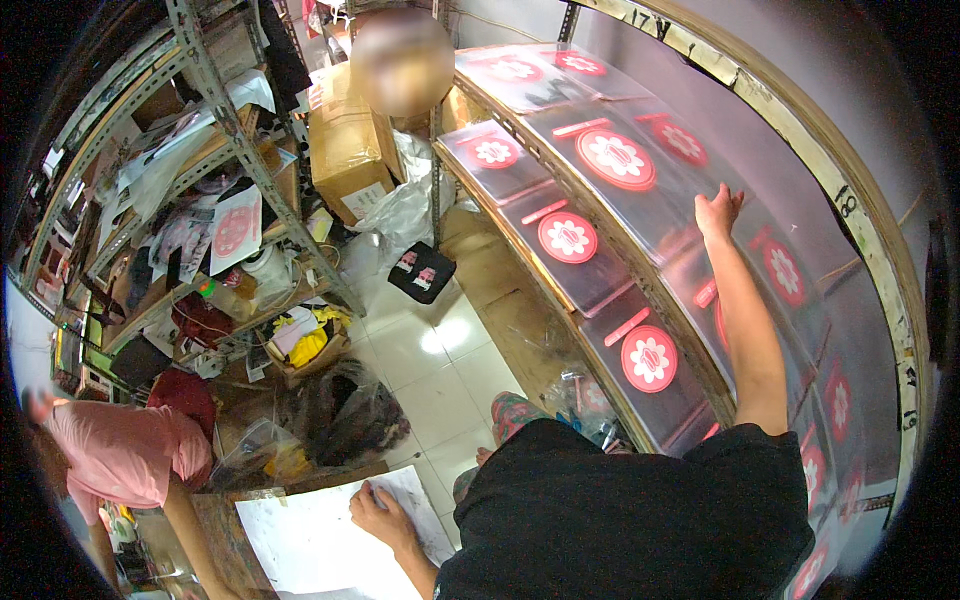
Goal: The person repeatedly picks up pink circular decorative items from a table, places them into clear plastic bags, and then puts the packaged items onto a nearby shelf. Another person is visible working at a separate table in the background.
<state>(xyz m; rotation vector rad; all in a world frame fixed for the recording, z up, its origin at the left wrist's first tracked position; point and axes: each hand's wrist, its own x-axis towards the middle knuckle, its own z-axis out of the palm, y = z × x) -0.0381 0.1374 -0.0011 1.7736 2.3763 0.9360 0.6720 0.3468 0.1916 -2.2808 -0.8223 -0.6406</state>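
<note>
Flower-printed clear sheets (615, 158) already line the rack (547, 155); how many remain, can't tell. Right hand (720, 212) reaches over them, fingers parted, apparently empty; left hand (380, 512) rests loosely spread on white sheet (300, 540).

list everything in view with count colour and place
printed sheets: many, greyish with red-and-white flowers, on right-hand rack
metal shelving: one cluttered unit, grey, left
cardboard box: one large, brown, top centre
square item: one, black with pink print, floor
cloth heap: one, mostly yellow, left of centre
white sheet: at least one, lower centre
co-worker: one, pink top, lower left
left hand: one, bare, on the white sheet
right hand: one, bare, over the printed sheets
</note>
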